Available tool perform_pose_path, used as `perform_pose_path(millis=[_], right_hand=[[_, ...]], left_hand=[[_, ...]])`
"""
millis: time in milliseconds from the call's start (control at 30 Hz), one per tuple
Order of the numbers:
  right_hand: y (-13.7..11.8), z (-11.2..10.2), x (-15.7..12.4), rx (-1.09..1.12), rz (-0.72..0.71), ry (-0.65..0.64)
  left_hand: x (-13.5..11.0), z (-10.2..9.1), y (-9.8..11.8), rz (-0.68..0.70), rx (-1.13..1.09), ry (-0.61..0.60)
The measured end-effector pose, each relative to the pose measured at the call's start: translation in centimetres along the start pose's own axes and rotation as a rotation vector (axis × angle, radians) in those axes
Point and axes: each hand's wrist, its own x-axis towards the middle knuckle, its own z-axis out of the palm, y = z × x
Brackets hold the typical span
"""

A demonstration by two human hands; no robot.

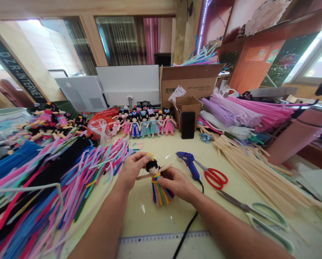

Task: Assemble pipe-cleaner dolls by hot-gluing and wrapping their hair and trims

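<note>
A small pipe-cleaner doll (161, 192) with black hair, beige arms and a skirt of many-coloured strips stands upright between my hands over the table. My right hand (177, 181) grips it at the waist and side, thumb across the front. At its head, my left hand (135, 167) pinches a thin yellow loop (150, 155) on top of the black hair. To the right of my right hand lie a blue glue gun (189, 163) with a black cord and red-handled scissors (215, 178).
Larger scissors (260, 212) with pale green handles lie at right, beside beige pipe cleaners (255, 172). Coloured pipe cleaners (80, 176) cover the left side. Finished dolls (147, 124) stand at the back near a phone (188, 125) and a cardboard box (190, 82). A ruler (163, 237) runs along the front.
</note>
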Motion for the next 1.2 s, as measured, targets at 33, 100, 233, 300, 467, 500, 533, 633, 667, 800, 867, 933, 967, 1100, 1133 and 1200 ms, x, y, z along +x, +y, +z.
perform_pose_path(millis=[33, 100, 233, 300, 467, 500, 533, 633, 667, 800, 867, 933, 967, 1100, 1133, 1200], right_hand=[[0.02, 0.0, 0.01, 0.003, 0.006, -0.004], [0.08, -0.01, 0.05, 0.003, 0.014, -0.015], [0.26, -0.1, 0.13, 0.008, 0.016, -0.013], [0.34, -0.15, 0.16, 0.018, 0.011, 0.003], [0.37, -0.14, 0.15, 0.008, 0.025, 0.002], [0.35, -0.12, 0.14, 0.008, 0.027, 0.001], [0.32, -0.11, 0.13, 0.006, 0.029, 0.002], [0.23, -0.13, 0.09, -0.006, 0.038, 0.01], [0.19, -0.15, 0.07, -0.01, 0.037, 0.012], [0.13, -0.29, 0.08, -0.024, 0.029, 0.026], [0.24, -0.36, 0.12, -0.031, 0.04, 0.035], [0.45, -0.39, 0.19, -0.025, 0.048, 0.037], [0.56, -0.4, 0.22, -0.016, 0.048, 0.036], [0.82, -0.38, 0.3, 0.016, 0.05, 0.026], [0.81, -0.38, 0.29, 0.018, 0.054, 0.023], [0.73, -0.39, 0.27, 0.016, 0.06, 0.013]], left_hand=[[0.01, 0.07, -0.02, 0.001, -0.004, 0.004], [0.06, 0.15, -0.1, -0.004, -0.013, 0.01], [0.18, 0.1, -0.32, -0.04, -0.033, 0.02], [0.19, 0.05, -0.32, -0.059, -0.052, 0.017], [0.1, 0.07, -0.26, -0.059, -0.079, 0.036], [0.1, 0.08, -0.29, -0.052, -0.076, 0.048], [0.1, 0.07, -0.33, -0.044, -0.073, 0.057], [0.18, -0.06, -0.41, -0.025, -0.089, 0.077], [0.23, -0.13, -0.4, -0.022, -0.098, 0.088], [0.45, -0.48, -0.25, -0.022, -0.091, 0.157], [0.53, -0.59, -0.14, -0.015, -0.078, 0.176], [0.54, -0.65, -0.04, 0.002, -0.076, 0.186], [0.52, -0.67, 0.01, 0.013, -0.08, 0.192], [0.36, -0.74, 0.23, 0.034, -0.095, 0.191], [0.32, -0.76, 0.29, 0.034, -0.08, 0.173], [0.22, -0.75, 0.39, 0.024, -0.036, 0.111]])
